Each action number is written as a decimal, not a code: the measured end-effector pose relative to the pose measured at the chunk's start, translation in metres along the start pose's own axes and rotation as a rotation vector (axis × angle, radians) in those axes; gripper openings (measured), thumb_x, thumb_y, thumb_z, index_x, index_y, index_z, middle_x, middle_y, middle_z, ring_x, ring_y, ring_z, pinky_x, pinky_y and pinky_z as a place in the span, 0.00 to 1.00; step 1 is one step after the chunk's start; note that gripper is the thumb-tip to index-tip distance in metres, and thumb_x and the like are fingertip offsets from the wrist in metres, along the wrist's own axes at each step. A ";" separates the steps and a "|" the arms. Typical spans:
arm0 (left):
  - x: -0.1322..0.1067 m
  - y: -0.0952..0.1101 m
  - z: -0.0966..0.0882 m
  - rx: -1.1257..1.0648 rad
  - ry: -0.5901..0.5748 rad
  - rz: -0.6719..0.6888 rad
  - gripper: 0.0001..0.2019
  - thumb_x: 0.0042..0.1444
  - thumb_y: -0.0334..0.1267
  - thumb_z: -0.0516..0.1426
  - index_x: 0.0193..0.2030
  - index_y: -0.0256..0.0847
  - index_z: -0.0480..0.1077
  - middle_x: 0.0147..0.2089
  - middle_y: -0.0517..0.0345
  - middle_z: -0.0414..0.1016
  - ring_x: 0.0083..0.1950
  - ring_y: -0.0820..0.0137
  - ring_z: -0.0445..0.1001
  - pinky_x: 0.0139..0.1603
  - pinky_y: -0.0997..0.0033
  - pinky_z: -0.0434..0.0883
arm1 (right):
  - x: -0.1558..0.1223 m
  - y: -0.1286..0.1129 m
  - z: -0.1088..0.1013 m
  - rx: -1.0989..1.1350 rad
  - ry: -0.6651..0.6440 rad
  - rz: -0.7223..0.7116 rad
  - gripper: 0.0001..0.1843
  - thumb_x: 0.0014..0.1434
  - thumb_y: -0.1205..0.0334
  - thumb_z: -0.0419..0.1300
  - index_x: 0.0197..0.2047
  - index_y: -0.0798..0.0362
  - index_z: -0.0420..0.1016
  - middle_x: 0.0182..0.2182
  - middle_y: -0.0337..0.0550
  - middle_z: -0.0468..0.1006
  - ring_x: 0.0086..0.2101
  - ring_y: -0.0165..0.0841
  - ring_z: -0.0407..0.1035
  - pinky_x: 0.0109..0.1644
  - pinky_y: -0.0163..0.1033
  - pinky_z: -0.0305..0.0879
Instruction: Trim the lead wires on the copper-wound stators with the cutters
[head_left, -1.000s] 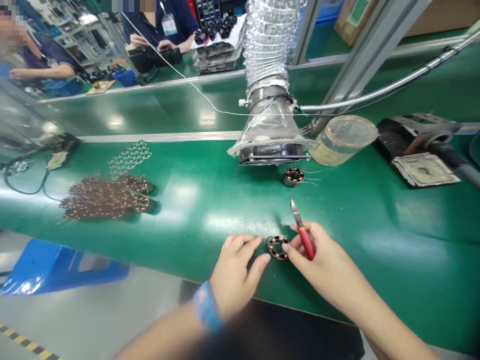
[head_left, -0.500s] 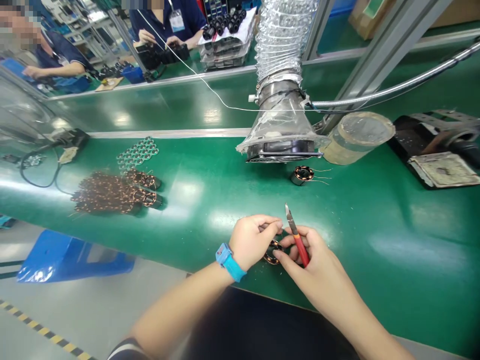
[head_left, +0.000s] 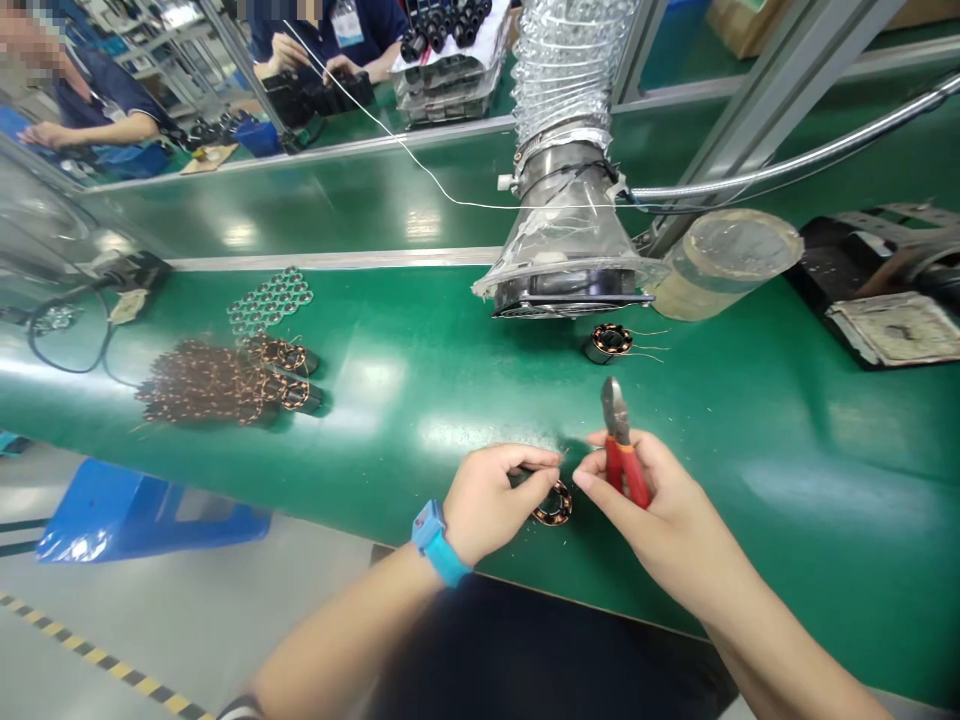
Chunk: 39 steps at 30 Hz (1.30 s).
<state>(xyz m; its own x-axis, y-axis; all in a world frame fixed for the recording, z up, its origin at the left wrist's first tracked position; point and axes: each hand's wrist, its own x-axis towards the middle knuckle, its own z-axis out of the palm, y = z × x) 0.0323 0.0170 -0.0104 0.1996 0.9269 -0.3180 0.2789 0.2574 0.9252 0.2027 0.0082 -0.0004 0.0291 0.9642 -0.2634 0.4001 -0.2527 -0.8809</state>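
Note:
My left hand (head_left: 496, 490) is closed around a small copper-wound stator coil (head_left: 553, 503) near the front edge of the green bench, thumb and forefinger pinched at its wire leads. My right hand (head_left: 651, 500) grips red-handled cutters (head_left: 622, 452), their jaws pointing up and away from me; its forefinger and thumb reach toward the same wire leads. A blue watch sits on my left wrist.
Another stator coil (head_left: 609, 340) lies under the fume hood (head_left: 570, 255) with its silver duct. A heap of wound coils (head_left: 217, 380) and bare metal rings (head_left: 271, 297) lie at left. A tape roll (head_left: 726, 262) and black fixture (head_left: 885, 290) stand at right. Two people work across the conveyor.
My left hand shifted from beside the coil to gripping it and pinching its wires. The cutters swung upright and slightly right in my right hand.

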 end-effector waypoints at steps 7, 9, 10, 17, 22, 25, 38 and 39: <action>0.002 0.007 0.004 0.196 -0.015 0.116 0.04 0.55 0.31 0.62 0.34 0.42 0.80 0.36 0.57 0.84 0.44 0.63 0.79 0.54 0.61 0.72 | -0.005 0.001 -0.009 0.011 0.000 -0.046 0.18 0.55 0.45 0.60 0.42 0.48 0.68 0.30 0.41 0.78 0.32 0.38 0.74 0.37 0.42 0.72; 0.001 0.008 0.006 0.152 -0.026 0.096 0.03 0.56 0.32 0.62 0.34 0.41 0.79 0.37 0.56 0.83 0.44 0.64 0.79 0.53 0.61 0.73 | -0.007 0.000 -0.009 0.004 -0.008 -0.053 0.16 0.55 0.46 0.59 0.41 0.48 0.69 0.31 0.42 0.78 0.32 0.38 0.74 0.37 0.42 0.73; 0.000 0.008 0.008 0.099 -0.046 0.073 0.03 0.57 0.32 0.62 0.35 0.40 0.78 0.39 0.54 0.83 0.44 0.64 0.79 0.52 0.62 0.73 | -0.007 0.001 -0.009 0.000 -0.010 -0.054 0.16 0.55 0.46 0.59 0.42 0.48 0.69 0.31 0.42 0.79 0.32 0.38 0.74 0.37 0.42 0.73; -0.004 0.004 0.019 -0.175 -0.170 -0.084 0.07 0.53 0.35 0.65 0.39 0.37 0.78 0.36 0.53 0.83 0.33 0.69 0.79 0.33 0.73 0.76 | -0.004 0.012 -0.020 -0.049 -0.043 -0.051 0.18 0.56 0.45 0.60 0.42 0.48 0.70 0.30 0.40 0.78 0.31 0.38 0.74 0.33 0.40 0.73; -0.006 0.006 0.026 -0.045 -0.084 -0.033 0.05 0.51 0.32 0.66 0.37 0.38 0.81 0.32 0.56 0.81 0.22 0.75 0.73 0.29 0.73 0.74 | -0.001 0.021 -0.035 -0.090 -0.088 -0.057 0.22 0.57 0.40 0.59 0.44 0.48 0.72 0.27 0.39 0.77 0.27 0.38 0.73 0.31 0.41 0.72; -0.005 0.007 0.027 0.005 -0.053 -0.013 0.06 0.53 0.32 0.64 0.38 0.40 0.82 0.30 0.57 0.80 0.26 0.72 0.76 0.36 0.69 0.77 | -0.009 0.033 -0.049 -0.160 -0.051 -0.096 0.22 0.58 0.39 0.58 0.45 0.48 0.73 0.32 0.44 0.80 0.30 0.41 0.75 0.33 0.44 0.72; -0.006 0.008 0.023 -0.005 -0.088 -0.011 0.09 0.56 0.32 0.62 0.43 0.41 0.81 0.33 0.55 0.80 0.39 0.65 0.77 0.40 0.67 0.77 | -0.044 0.064 -0.043 -0.906 0.135 -0.662 0.20 0.70 0.61 0.46 0.59 0.62 0.66 0.39 0.54 0.75 0.35 0.45 0.70 0.38 0.51 0.67; -0.006 0.008 0.022 -0.011 -0.088 -0.014 0.09 0.55 0.32 0.62 0.43 0.40 0.81 0.32 0.55 0.79 0.38 0.66 0.77 0.39 0.68 0.77 | -0.043 0.064 -0.043 -0.905 0.129 -0.669 0.20 0.70 0.61 0.46 0.58 0.62 0.66 0.39 0.54 0.74 0.35 0.45 0.70 0.38 0.51 0.67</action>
<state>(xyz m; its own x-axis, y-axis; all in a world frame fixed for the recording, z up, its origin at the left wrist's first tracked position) 0.0545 0.0076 -0.0058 0.2773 0.8957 -0.3476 0.2716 0.2739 0.9226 0.2668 -0.0462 -0.0283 -0.3667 0.8982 0.2425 0.8848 0.4172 -0.2074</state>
